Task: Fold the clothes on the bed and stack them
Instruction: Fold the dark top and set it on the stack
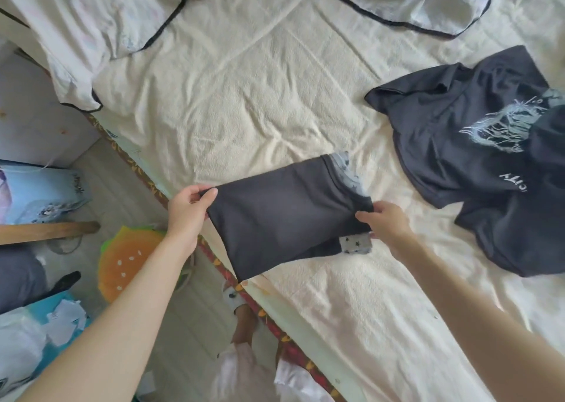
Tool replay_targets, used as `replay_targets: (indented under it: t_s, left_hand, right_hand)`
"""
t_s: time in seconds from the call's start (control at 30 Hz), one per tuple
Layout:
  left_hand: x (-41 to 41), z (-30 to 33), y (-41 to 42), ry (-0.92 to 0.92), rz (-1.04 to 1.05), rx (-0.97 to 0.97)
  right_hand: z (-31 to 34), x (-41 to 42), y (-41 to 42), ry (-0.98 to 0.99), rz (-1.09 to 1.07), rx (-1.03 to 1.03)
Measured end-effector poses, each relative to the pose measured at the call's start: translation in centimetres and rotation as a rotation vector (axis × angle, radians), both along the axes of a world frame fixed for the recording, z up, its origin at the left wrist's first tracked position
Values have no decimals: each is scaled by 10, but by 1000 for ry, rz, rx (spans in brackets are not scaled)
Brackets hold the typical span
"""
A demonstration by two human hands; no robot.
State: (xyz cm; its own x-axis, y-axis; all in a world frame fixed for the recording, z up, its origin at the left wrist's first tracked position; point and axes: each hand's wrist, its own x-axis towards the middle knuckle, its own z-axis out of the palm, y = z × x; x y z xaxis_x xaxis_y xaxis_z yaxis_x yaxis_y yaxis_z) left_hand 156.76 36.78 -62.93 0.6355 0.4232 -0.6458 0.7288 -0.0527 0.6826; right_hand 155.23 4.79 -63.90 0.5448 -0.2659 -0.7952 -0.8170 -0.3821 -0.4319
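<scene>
1. While my left hand (188, 209) works at the bed (232, 101) edge, bare sheet stretches beyond both hands.
2. Left hand pinches the folded dark garment (275, 215) at one end; my right hand (386, 222) grips the other.
3. Beyond the right hand, well apart, lies an unfolded dark T-shirt (477, 156).

Setting: home bedroom. Evidence: bed (244, 95) covered by wrinkled cream sheet; two white pillows with black piping at its head (91, 28) (412, 0); dark T-shirts lying on sheet (489, 156); burger-shaped cushion (128, 257) on pale plank floor (195, 325) beside bed.
</scene>
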Motion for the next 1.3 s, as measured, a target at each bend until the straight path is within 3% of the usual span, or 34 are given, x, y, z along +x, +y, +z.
replay_targets:
  t_s: [0.2,0.33,0.57,0.77,0.93,1.1,1.3]
  left_hand:
    - [-20,-18,-6,140,84,-101]
    - [-47,-17,-11,180,-58,-132]
    - [-53,-16,-12,175,-67,-175]
    - [-53,-17,-10,149,-98,-86]
    - [-51,-17,-4,120,-105,-70]
    - [-59,-20,-9,147,-64,-146]
    - [-64,-7,-12,128,-114,-111]
  right_hand:
    - [-2,9,4,-173,-63,113]
    - [-5,19,-7,-69,-170,417]
    - [-4,16,-14,41,-91,604]
    - [-6,17,-3,21,-247,389]
    - [-5,12,-10,97,-131,373]
    - [-1,12,-8,38,-99,461]
    - [13,14,11,-23,-147,306]
